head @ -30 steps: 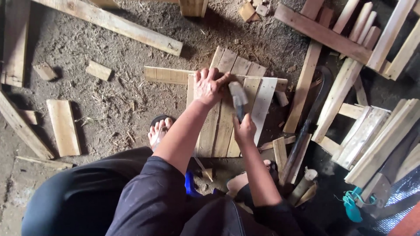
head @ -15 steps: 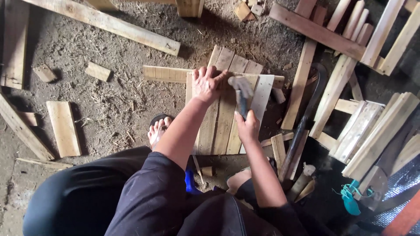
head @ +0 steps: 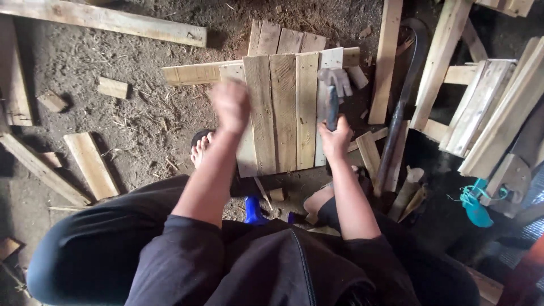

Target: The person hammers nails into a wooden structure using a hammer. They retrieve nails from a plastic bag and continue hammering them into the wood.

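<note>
The slatted panel [head: 277, 113] in the upper middle of the frame is pale tan wood with darker brown grain streaks; its rightmost slat is paler, almost whitish. The hammer [head: 333, 93] right of centre has a dull grey head and a dark, nearly black handle. The floor [head: 141, 62] is grey-brown dirt flecked with straw-coloured chips. Loose boards [head: 90, 164] at the left are light yellowish-brown. The person's clothing [head: 187, 266] along the bottom is black. A bright blue piece [head: 252, 211] shows at lower centre, and a teal cord [head: 473, 204] lies at the right edge beside pale stacked planks [head: 498, 113].
</note>
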